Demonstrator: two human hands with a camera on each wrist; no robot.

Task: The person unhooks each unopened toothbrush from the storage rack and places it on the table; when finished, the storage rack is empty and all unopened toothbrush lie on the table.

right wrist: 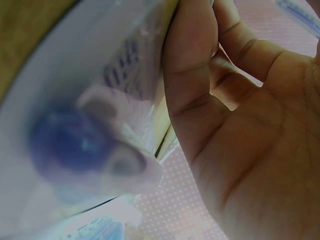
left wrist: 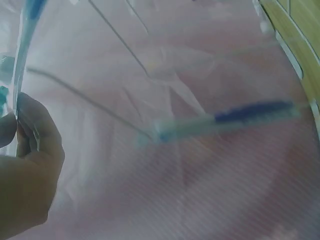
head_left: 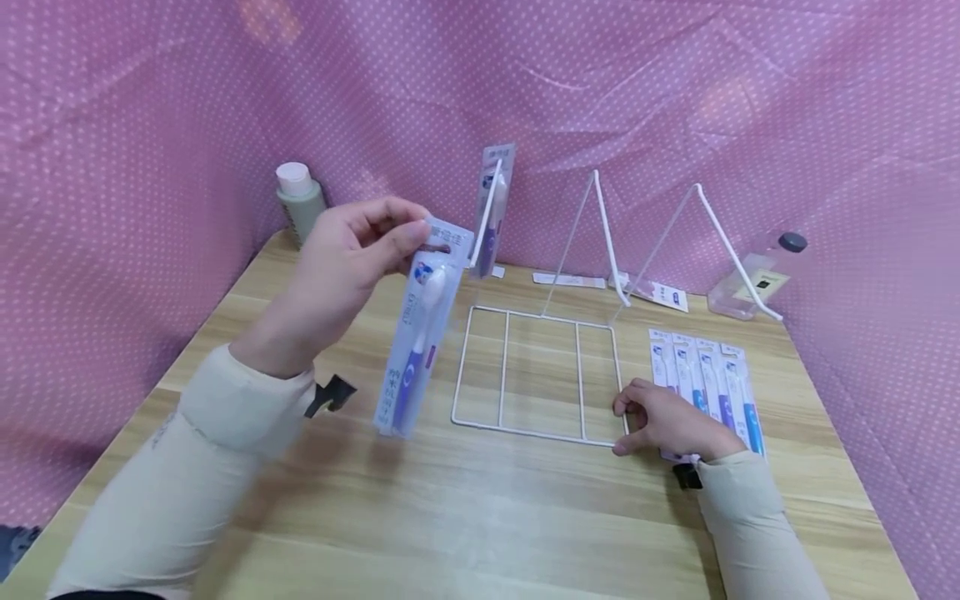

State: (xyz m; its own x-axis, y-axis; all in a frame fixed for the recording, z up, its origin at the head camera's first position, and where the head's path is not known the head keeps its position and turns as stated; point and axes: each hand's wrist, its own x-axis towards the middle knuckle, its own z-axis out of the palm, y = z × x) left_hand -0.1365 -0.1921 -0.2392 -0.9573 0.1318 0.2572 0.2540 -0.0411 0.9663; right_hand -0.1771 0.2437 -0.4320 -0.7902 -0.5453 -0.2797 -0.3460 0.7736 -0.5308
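Observation:
My left hand (head_left: 348,267) pinches the top of a purple-and-white toothbrush in a clear blister pack (head_left: 416,342), which hangs tilted in front of the left arm of a white wire rack (head_left: 536,435). Another packaged toothbrush (head_left: 495,196) hangs on that left arm; it shows blurred in the left wrist view (left wrist: 250,115). The middle and right arms of the rack carry nothing. Low on the table, my right hand (head_left: 675,421) has its fingers and thumb curled at the rack base's right rail. The fingertips are cut off in the right wrist view.
Several packaged toothbrushes (head_left: 705,362) lie in a row beside the right hand, partly beneath it. A green bottle with a white cap (head_left: 302,204) stands at the back left, a clear bottle (head_left: 757,279) at the back right. Flat packets (head_left: 660,293) lie behind the rack, before a pink curtain.

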